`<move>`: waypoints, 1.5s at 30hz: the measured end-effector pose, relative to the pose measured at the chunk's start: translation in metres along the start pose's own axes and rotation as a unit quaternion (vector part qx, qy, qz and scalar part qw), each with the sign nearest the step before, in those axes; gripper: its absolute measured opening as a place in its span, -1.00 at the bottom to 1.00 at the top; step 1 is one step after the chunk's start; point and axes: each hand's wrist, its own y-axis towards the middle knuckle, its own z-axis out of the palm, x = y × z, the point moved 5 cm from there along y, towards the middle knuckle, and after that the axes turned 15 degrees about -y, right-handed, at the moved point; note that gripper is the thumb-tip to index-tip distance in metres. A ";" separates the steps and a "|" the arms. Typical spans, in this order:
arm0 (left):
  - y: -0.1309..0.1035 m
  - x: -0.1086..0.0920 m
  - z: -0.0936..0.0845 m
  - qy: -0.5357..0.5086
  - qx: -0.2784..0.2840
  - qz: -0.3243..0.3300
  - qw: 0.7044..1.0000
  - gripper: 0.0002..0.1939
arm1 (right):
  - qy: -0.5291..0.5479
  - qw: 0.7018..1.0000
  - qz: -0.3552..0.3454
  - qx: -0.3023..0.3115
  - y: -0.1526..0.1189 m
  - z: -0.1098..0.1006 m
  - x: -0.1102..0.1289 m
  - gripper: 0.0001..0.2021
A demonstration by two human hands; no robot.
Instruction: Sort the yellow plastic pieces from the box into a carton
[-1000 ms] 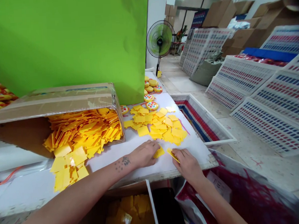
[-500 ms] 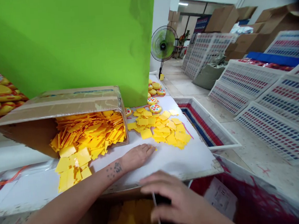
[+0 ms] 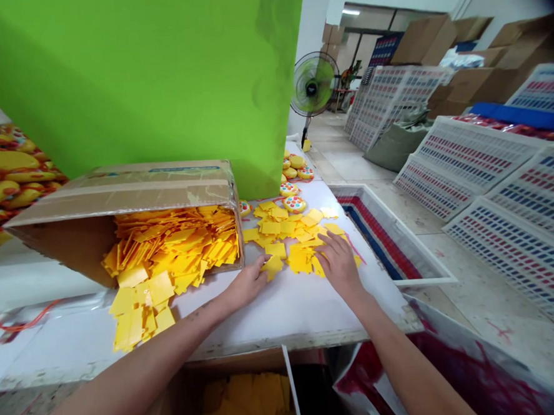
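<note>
My left hand (image 3: 250,283) is closed on a yellow card (image 3: 274,267) above the white tabletop (image 3: 283,313). My right hand (image 3: 335,260) reaches onto the right part of a loose pile of yellow cards (image 3: 302,236), fingers apart and touching the cards. To the left, a cardboard box (image 3: 121,191) lies on its side with many yellow cards (image 3: 180,238) spilling from its opening. Below the table edge, an open box holds more yellow cards (image 3: 251,403).
Round yellow toys with coloured dots (image 3: 294,204) sit behind the pile. A green panel (image 3: 133,78) rises behind the box. White crates (image 3: 480,151), a floor basket (image 3: 431,267) and a fan (image 3: 311,87) stand to the right; red bags (image 3: 484,370) hang near the table corner.
My right hand has moved up from below the table edge onto the card pile. My left hand has taken hold of a yellow card. The view has shifted slightly.
</note>
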 end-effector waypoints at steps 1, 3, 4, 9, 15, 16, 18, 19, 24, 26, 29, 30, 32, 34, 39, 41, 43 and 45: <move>0.001 0.003 0.000 -0.043 -0.008 -0.016 0.999 -0.59 | 0.064 0.997 0.044 -0.010 0.000 -0.003 -0.003 -0.86; 0.001 0.009 0.001 -0.150 -0.009 -0.058 0.987 -0.61 | 0.203 0.969 0.142 -0.015 -0.001 -0.004 -0.010 -0.85; 0.002 0.012 0.002 -0.207 -0.009 -0.079 0.975 -0.62 | 0.257 0.950 0.180 -0.008 -0.001 -0.003 -0.012 -0.82; 0.001 0.024 0.004 -0.377 -0.046 -0.169 0.909 -0.59 | 0.365 0.903 0.219 0.054 -0.008 -0.016 0.013 -0.72; 0.001 0.036 0.002 -0.431 -0.065 -0.194 0.879 -0.60 | 0.567 0.761 0.077 0.306 -0.040 -0.072 0.116 -0.77; 0.001 0.037 0.002 -0.431 -0.068 -0.199 0.878 -0.59 | 0.551 0.768 0.035 0.324 -0.041 -0.077 0.125 -0.76; 0.001 0.036 0.003 -0.432 -0.066 -0.201 0.877 -0.59 | 0.455 0.841 -0.016 0.291 -0.034 -0.075 0.122 -0.74; 0.001 0.035 0.003 -0.432 -0.063 -0.198 0.878 -0.60 | 0.370 0.894 -0.020 0.250 -0.026 -0.067 0.110 -0.73; 0.000 0.029 0.003 -0.425 -0.064 -0.197 0.881 -0.66 | -0.027 0.991 0.020 0.126 0.018 -0.001 0.041 -0.74; 0.000 0.028 0.003 -0.425 -0.069 -0.201 0.880 -0.67 | -0.050 0.990 0.021 0.131 0.028 0.017 0.029 -0.78; 0.000 0.031 0.003 -0.425 -0.077 -0.204 0.879 -0.66 | -0.064 0.989 0.001 0.136 0.030 0.025 0.027 -0.81; 0.001 0.033 0.003 -0.424 -0.077 -0.204 0.879 -0.66 | -0.065 0.989 -0.003 0.136 0.030 0.025 0.028 -0.81; 0.002 0.037 0.003 -0.423 -0.077 -0.209 0.878 -0.66 | -0.065 0.990 -0.003 0.127 0.028 0.022 0.025 -0.81; 0.003 0.039 0.004 -0.423 -0.078 -0.216 0.877 -0.66 | -0.061 0.992 0.012 0.107 0.028 0.019 0.018 -0.80; 0.003 0.037 0.004 -0.420 -0.079 -0.220 0.877 -0.67 | -0.032 0.996 0.071 0.042 0.031 0.011 -0.003 -0.72; 0.002 0.035 0.004 -0.420 -0.078 -0.216 0.878 -0.66 | -0.015 0.997 0.066 0.038 0.030 0.008 -0.002 -0.69; 0.001 0.034 0.003 -0.421 -0.080 -0.212 0.879 -0.66 | 0.003 0.998 0.044 0.047 0.027 0.005 0.005 -0.67; 0.001 0.035 0.003 -0.422 -0.083 -0.210 0.878 -0.66 | 0.017 0.998 0.028 0.054 0.024 0.000 0.013 -0.63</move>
